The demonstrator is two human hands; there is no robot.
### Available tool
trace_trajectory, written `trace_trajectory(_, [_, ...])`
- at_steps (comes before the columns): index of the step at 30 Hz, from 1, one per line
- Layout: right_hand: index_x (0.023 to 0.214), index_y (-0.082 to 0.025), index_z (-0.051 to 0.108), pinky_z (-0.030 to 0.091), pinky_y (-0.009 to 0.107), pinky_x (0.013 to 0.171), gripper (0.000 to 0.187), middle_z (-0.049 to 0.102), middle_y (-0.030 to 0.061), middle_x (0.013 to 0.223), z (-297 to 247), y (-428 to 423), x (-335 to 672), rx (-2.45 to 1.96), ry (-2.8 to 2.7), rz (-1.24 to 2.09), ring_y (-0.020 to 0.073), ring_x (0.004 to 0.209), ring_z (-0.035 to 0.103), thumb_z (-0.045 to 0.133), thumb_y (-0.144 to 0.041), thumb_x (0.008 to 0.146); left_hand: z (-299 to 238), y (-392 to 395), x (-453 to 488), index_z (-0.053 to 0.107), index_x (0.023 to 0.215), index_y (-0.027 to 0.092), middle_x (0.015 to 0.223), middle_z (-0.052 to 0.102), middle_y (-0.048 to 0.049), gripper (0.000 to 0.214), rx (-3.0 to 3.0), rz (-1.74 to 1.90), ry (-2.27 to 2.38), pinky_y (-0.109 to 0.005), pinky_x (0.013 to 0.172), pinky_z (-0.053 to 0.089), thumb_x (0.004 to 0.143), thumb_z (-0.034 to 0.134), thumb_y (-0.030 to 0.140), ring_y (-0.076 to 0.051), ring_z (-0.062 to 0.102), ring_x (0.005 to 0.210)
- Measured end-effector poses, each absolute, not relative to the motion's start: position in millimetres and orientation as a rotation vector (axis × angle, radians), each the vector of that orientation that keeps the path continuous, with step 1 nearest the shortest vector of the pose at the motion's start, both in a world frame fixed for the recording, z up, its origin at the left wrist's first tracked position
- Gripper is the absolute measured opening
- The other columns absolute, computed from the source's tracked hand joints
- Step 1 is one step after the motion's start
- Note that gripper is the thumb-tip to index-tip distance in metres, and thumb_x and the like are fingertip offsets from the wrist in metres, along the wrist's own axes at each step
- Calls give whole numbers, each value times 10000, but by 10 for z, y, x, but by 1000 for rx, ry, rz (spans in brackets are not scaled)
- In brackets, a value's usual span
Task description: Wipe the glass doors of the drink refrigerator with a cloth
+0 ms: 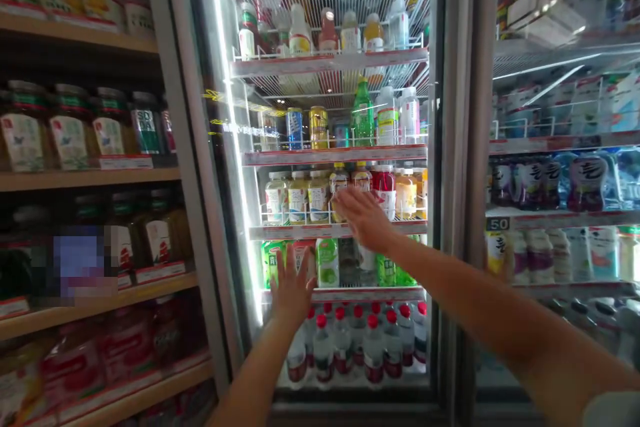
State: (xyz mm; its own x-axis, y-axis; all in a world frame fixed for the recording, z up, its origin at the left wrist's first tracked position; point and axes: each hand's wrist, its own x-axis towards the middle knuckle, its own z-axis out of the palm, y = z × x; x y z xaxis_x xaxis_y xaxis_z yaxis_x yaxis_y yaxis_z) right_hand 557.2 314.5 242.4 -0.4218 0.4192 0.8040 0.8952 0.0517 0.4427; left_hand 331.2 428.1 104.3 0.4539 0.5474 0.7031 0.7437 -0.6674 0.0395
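Note:
Both bare hands reach toward a lit drinks fridge (pixel 335 157) stocked with bottles and cans. My left hand (pixel 291 287), fingers spread and pointing up, is in front of the lower shelf, near a green-and-white drink pack (pixel 328 262). Higher and to the right, my right hand (pixel 367 219) stretches flat with nothing in it. It overlaps the row of juice bottles, beside a red bottle (pixel 385 181) and pale yellow bottles (pixel 298 197). Reflections suggest glass in front of the shelves; whether either hand touches it, I cannot tell.
Red-capped clear bottles (pixel 373 350) stand at the fridge's bottom. Above my hands are a green bottle (pixel 363 113), a blue can (pixel 295 128) and a gold can (pixel 319 127). Wooden shelves (pixel 90 177) with bottles are at left; another fridge (pixel 560 220) is at right.

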Motion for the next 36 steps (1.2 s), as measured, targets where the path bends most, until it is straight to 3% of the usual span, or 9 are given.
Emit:
trace_trajectory(5, [1427, -176, 574, 404, 507, 1175, 472, 593, 95, 1479, 2094, 3224, 5416, -1079, -2396, -1469, 277, 1407, 496, 542, -153, 957, 972, 4303, 3319, 149, 1618, 325, 1711, -16, -146, 737, -2385, -1004, -1079, -676, 1081, 420, 993, 534, 398, -435, -38, 1557])
trace_trajectory(9, [1507, -236, 478, 393, 541, 1182, 605, 494, 82, 1564, 2920, 3317, 5410, -1260, -1833, -1444, 301, 1468, 410, 492, -53, 929, 976, 4272, 3315, 77, 1620, 324, 1705, -23, -162, 1010, -2333, -954, -1088, -693, 1069, 426, 862, 732, 453, -466, -47, 1545])
trace_trajectory(13, [1465, -223, 506, 405, 508, 1189, 538, 382, 98, 1605, 3483, 3487, 5282, -1337, -1313, -1319, 318, 1476, 378, 417, -68, 958, 974, 4263, 3332, 71, 1622, 314, 1702, 3, -178, 1131, -2293, -905, -1109, -693, 1078, 422, 782, 816, 455, -476, -43, 1541])
trace_trajectory(17, [1455, -206, 521, 372, 509, 1205, 518, 490, 129, 1529, 3018, 3660, 5011, -1351, -1723, -1348, 310, 1471, 381, 473, -83, 955, 940, 4305, 3364, 54, 1620, 329, 1700, -6, -179, 1167, -2312, -883, -1128, -712, 1039, 448, 761, 831, 467, -496, -19, 1537])
trace_trajectory(21, [1339, -180, 627, 425, 481, 1147, 367, 618, 115, 1432, 2541, 3727, 4867, -979, -2394, -1508, 268, 1378, 508, 510, -156, 991, 905, 4357, 3385, 67, 1621, 332, 1700, 17, -191, 1210, -2297, -888, -1148, -724, 1036, 440, 720, 861, 481, -493, -18, 1539])
trace_trajectory(26, [1425, -247, 566, 390, 509, 1164, 478, 574, 73, 1491, 3004, 3662, 5033, -1153, -1817, -1442, 275, 1419, 455, 471, -99, 980, 898, 4338, 3368, 129, 1624, 325, 1698, 55, -197, 1203, -2310, -902, -1137, -726, 1044, 435, 695, 881, 467, -499, 0, 1540])
trace_trajectory(29, [1443, -256, 551, 374, 506, 1180, 488, 562, 69, 1499, 3052, 3575, 5144, -1192, -1626, -1374, 273, 1442, 421, 450, -107, 989, 937, 4295, 3305, 184, 1623, 338, 1707, 79, -159, 1064, -2361, -971, -1104, -678, 1079, 442, 777, 823, 438, -464, 39, 1554])
trace_trajectory(32, [1422, -201, 571, 376, 503, 1181, 469, 575, 92, 1488, 2621, 3462, 5191, -1139, -2011, -1400, 276, 1425, 443, 495, -113, 968, 1110, 4305, 3190, 248, 1613, 339, 1709, 118, -141, 845, -2379, -1133, -1121, -622, 1106, 446, 901, 693, 427, -408, 130, 1562])
trace_trajectory(36, [1363, -165, 617, 425, 475, 1142, 383, 629, 87, 1435, 2224, 3322, 5285, -934, -2476, -1488, 262, 1347, 531, 533, -198, 991, 1622, 4419, 3032, 148, 1634, 308, 1713, -53, -154, 886, -2292, -1260, -1301, -717, 1078, 398, 922, 615, 551, -451, -35, 1559])
